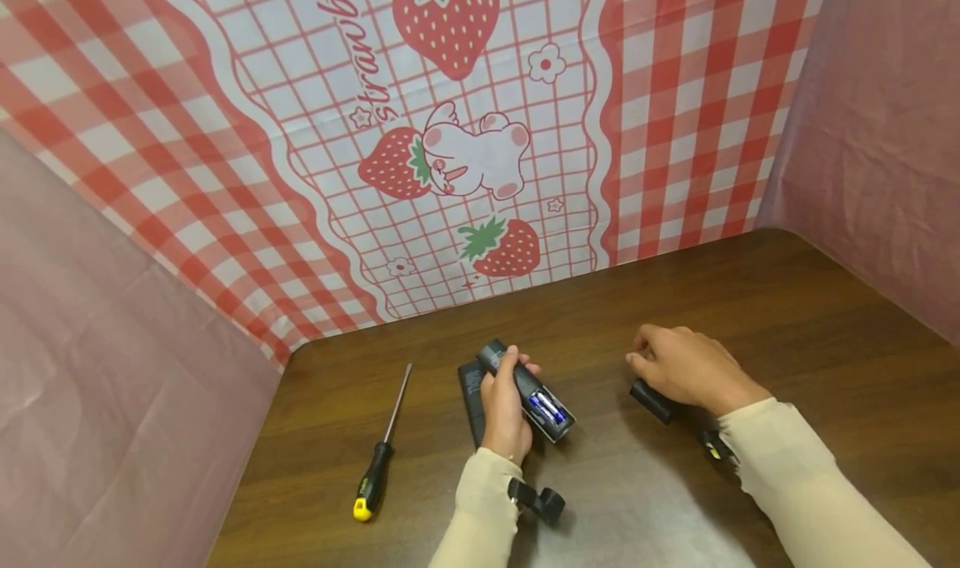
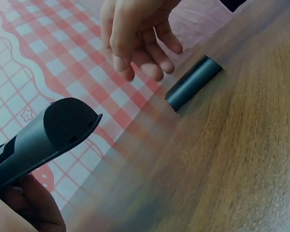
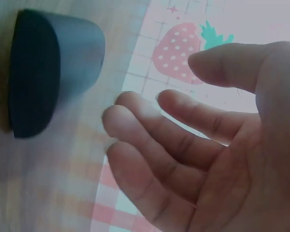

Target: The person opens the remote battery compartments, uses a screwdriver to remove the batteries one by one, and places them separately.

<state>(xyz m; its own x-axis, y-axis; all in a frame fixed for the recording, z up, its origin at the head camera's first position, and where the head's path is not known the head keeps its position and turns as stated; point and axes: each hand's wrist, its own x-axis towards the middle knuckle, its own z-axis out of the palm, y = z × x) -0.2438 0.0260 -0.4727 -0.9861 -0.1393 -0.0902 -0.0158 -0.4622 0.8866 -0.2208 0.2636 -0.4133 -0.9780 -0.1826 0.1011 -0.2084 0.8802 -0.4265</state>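
My left hand (image 1: 502,414) grips a black remote control (image 1: 528,386), its battery bay uncovered and turned up. Batteries with blue wrappers (image 1: 547,407) sit in that bay. Partly hidden behind this hand, a second dark remote-like piece (image 1: 472,391) lies on the table. On the right, my right hand (image 1: 690,368) hovers over a black curved battery cover (image 1: 651,401) lying on the wood. The right wrist view shows the fingers (image 3: 150,179) loosely bent and apart from the cover (image 3: 77,58), with nothing between them.
A screwdriver (image 1: 382,451) with a black and yellow handle lies left of the left hand. Behind the brown wooden table (image 1: 315,401) hangs a red-checked strawberry cloth (image 1: 480,176). Pink cloth (image 1: 885,135) borders both sides.
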